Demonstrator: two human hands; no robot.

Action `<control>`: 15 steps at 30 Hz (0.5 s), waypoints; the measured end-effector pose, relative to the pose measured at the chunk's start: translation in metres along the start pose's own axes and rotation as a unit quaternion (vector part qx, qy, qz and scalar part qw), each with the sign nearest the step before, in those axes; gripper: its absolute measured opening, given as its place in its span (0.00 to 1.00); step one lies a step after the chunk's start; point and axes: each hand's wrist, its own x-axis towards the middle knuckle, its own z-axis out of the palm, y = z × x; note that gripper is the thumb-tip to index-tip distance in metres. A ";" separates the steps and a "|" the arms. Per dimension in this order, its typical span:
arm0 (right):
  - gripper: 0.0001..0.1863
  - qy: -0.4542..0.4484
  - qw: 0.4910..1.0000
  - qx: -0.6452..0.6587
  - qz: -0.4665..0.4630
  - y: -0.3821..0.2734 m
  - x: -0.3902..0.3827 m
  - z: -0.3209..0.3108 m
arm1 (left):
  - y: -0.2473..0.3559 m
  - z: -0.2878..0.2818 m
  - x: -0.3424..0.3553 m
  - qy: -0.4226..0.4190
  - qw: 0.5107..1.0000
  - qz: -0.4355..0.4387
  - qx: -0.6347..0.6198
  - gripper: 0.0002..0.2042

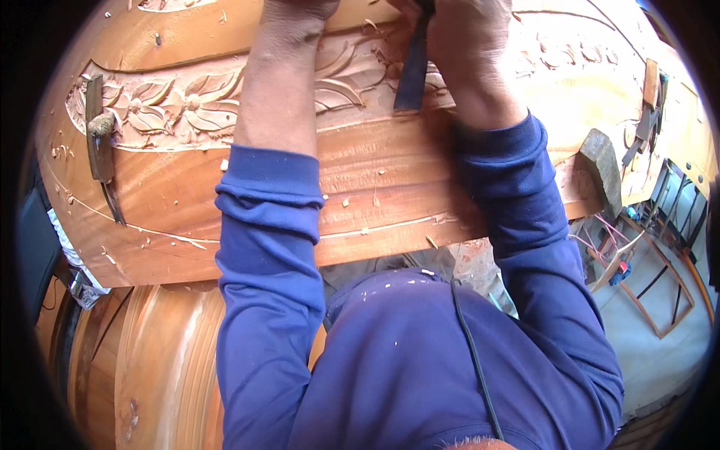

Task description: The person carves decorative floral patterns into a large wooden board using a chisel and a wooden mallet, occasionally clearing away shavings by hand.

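Note:
A wooden panel with a carved band of flowers and leaves lies in front of me. My right hand is closed over the band at the top of the view. It grips a dark flat metal bar, which looks like a carving chisel; its wide end points back toward me. My left hand reaches over the band to the left of it. The upper edge cuts off its fingers, so whatever it holds is hidden.
A wooden-handled tool lies at the panel's left end. On the right rest a grey stone block and several narrow tools. Wood chips are scattered about. Moulded wood stands below left; a thin wooden frame is lower right.

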 end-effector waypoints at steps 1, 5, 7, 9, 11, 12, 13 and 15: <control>0.27 0.032 0.998 0.023 -0.043 -0.003 0.004 0.001 | -0.004 0.001 -0.001 0.009 1.000 0.017 0.011 0.22; 0.27 -0.145 0.983 0.018 -0.107 -0.005 -0.006 -0.003 | -0.001 0.003 -0.004 0.021 0.999 0.038 0.016 0.23; 0.27 -0.060 0.996 0.007 -0.062 -0.010 -0.009 0.007 | -0.001 0.010 -0.004 0.007 0.999 0.040 -0.001 0.23; 0.28 -0.044 0.998 -0.006 -0.054 -0.009 -0.013 0.008 | -0.005 0.008 0.000 0.017 0.999 0.037 -0.025 0.20; 0.28 -0.055 0.997 -0.019 -0.060 -0.001 -0.014 0.004 | -0.012 -0.001 0.006 -0.022 0.997 0.035 -0.064 0.15; 0.27 -0.068 0.996 -0.007 -0.051 0.003 -0.014 0.003 | -0.020 -0.003 0.012 -0.024 0.995 0.038 -0.083 0.10; 0.27 -0.082 0.996 0.005 -0.041 0.004 -0.013 0.004 | -0.028 -0.005 0.017 -0.026 0.994 0.041 -0.102 0.06; 0.27 -0.065 0.997 -0.006 -0.036 0.000 -0.016 0.016 | -0.035 -0.018 0.022 -0.030 0.994 0.077 -0.075 0.07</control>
